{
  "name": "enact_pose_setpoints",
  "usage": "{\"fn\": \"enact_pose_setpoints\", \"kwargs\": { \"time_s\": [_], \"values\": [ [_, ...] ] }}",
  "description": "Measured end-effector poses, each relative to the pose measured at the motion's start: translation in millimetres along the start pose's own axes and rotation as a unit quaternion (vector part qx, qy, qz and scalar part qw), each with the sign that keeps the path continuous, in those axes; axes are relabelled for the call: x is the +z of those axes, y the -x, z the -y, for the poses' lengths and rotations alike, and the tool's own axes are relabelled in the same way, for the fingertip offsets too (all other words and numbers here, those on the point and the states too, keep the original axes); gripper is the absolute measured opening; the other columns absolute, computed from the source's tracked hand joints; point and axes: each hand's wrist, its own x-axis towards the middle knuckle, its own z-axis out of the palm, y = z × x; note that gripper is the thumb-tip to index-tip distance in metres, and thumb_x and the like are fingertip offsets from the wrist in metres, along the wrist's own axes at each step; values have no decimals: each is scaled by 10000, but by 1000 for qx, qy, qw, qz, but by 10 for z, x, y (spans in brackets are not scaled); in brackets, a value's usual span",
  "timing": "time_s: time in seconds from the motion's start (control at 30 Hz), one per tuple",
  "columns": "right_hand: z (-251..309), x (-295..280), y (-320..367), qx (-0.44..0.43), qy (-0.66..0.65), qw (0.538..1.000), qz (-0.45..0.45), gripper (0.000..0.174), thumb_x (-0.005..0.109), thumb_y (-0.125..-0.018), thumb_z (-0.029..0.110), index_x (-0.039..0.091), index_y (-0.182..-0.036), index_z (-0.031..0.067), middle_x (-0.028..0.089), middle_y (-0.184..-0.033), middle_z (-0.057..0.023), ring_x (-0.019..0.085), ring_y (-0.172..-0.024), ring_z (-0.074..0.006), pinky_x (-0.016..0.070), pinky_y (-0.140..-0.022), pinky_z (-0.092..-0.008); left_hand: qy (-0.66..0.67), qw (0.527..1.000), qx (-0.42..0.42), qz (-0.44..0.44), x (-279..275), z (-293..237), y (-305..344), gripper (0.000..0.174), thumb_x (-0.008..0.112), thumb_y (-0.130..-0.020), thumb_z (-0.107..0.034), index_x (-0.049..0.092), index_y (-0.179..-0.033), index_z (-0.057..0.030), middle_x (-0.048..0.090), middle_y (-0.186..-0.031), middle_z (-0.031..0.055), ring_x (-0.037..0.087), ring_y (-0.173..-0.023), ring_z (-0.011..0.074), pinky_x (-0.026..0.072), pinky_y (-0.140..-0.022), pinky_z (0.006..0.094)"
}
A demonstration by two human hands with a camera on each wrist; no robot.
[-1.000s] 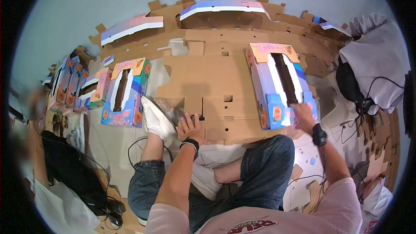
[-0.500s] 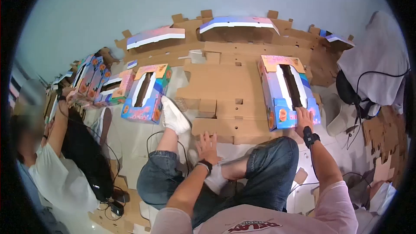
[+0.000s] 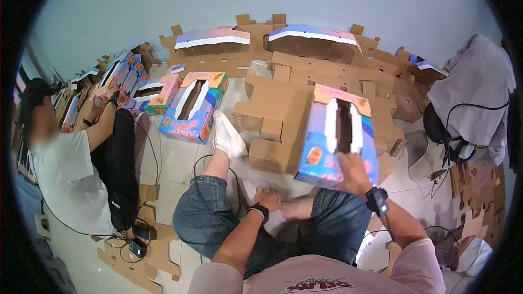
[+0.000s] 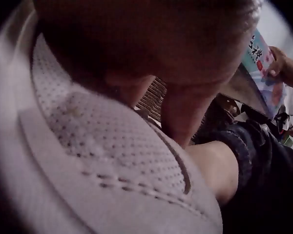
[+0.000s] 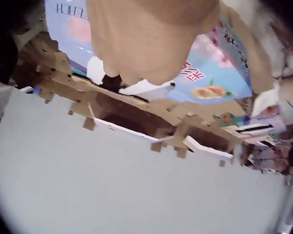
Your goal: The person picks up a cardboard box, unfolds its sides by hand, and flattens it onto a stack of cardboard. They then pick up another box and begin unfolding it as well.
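My right hand (image 3: 354,174) grips the near end of a blue, pink and orange printed box (image 3: 321,155), its fingers hooked in the long slot on top. The box is tilted, its near end over my knee. In the right wrist view the hand (image 5: 146,39) covers part of the printed box (image 5: 224,63). My left hand (image 3: 271,200) rests by my crossed foot and ankle, with nothing visible in it. In the left wrist view its fingers (image 4: 183,114) point down beside the white shoe (image 4: 117,141). Flat brown cardboard (image 3: 283,95) lies in front of me.
Another printed box (image 3: 188,122) stands left of my outstretched white shoe (image 3: 229,136). Beyond it are more printed boxes (image 3: 160,100) and a seated person (image 3: 71,174) reaching toward them. Cut cardboard (image 3: 218,49) lines the wall. A grey cloth (image 3: 474,87) and cables are at right.
The box in my right hand has come up and toward me, leftward. My left hand has moved from the cardboard edge back to my foot. The seated person has leaned further into view.
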Motion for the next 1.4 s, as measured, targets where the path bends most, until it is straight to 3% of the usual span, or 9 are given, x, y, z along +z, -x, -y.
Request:
{"fn": "enact_pose_setpoints", "kwargs": {
  "time_s": [0.17,0.37,0.43,0.57,0.87,1.03,1.2,1.33,1.4],
  "values": [
    [231,182,208,-115,-28,993,-6,973,867,-497,166,444,-1369,85,481,-1247,-195,428,-1202,-374,292,-1084,-458,99,995,1,-26,-156,37,78,612,621,-768,-539,611,-1250,-162,657,-1163,119,550,-1185,299,221,-1114,529],
    [-150,238,457,167,-173,959,-148,866,824,-664,170,393,-1403,36,404,-1383,-214,408,-1286,-381,328,-1085,-430,205,976,5,-69,3,100,74,551,654,-789,-478,626,-1218,-132,676,-1096,153,616,-1051,342,275,-1102,512],
    [-227,220,480,270,-327,876,-227,825,804,-700,146,382,-1386,-32,482,-1327,-204,509,-1192,-336,356,-1061,-385,249,961,35,-116,87,126,42,531,667,-794,-446,632,-1205,-112,679,-1085,157,611,-1067,335,322,-1084,481],
    [-461,291,601,331,-650,682,-57,656,739,-804,237,461,-1325,-48,608,-1188,-107,559,-1116,-211,392,-1004,-324,294,947,22,-131,90,131,60,481,684,-798,-400,652,-1169,-95,683,-1073,154,623,-1028,336,423,-992,434],
    [-432,475,481,251,-681,687,35,637,724,-812,182,452,-1352,-20,578,-1270,-114,530,-1178,-198,381,-1030,-326,293,934,0,-205,276,250,-16,394,733,-794,-297,675,-1084,-36,690,-949,170,652,-878,303,495,-811,395],
    [-471,656,421,251,-752,609,35,663,718,-798,123,415,-1368,-31,570,-1276,-113,536,-1173,-206,393,-1023,-326,550,795,-50,-250,-10,252,35,395,609,-875,-9,570,-1268,-26,652,-1144,106,600,-1072,182,461,-916,316],
    [-423,917,410,240,-732,638,-7,748,740,-727,138,399,-1369,-41,576,-1244,-133,528,-1167,-227,378,-1025,-330,606,703,-89,-362,-646,-67,361,509,530,-849,102,498,-1344,-17,586,-1264,116,548,-1167,224,420,-998,340],
    [-344,940,419,252,-689,679,-29,746,734,-679,148,430,-1337,-30,586,-1203,-112,537,-1132,-215,368,-1032,-326,501,749,-81,-427,-1086,-367,494,480,557,-829,74,539,-1298,-24,595,-1232,136,537,-1179,257,406,-1008,372],
    [-267,900,429,266,-685,677,-42,759,743,-666,159,433,-1331,-32,587,-1193,-114,541,-1122,-218,371,-1026,-323,296,836,-1,-462,-1389,-664,556,437,604,-803,16,573,-1237,-24,587,-1221,152,528,-1179,301,394,-1010,399]
  ]
}}
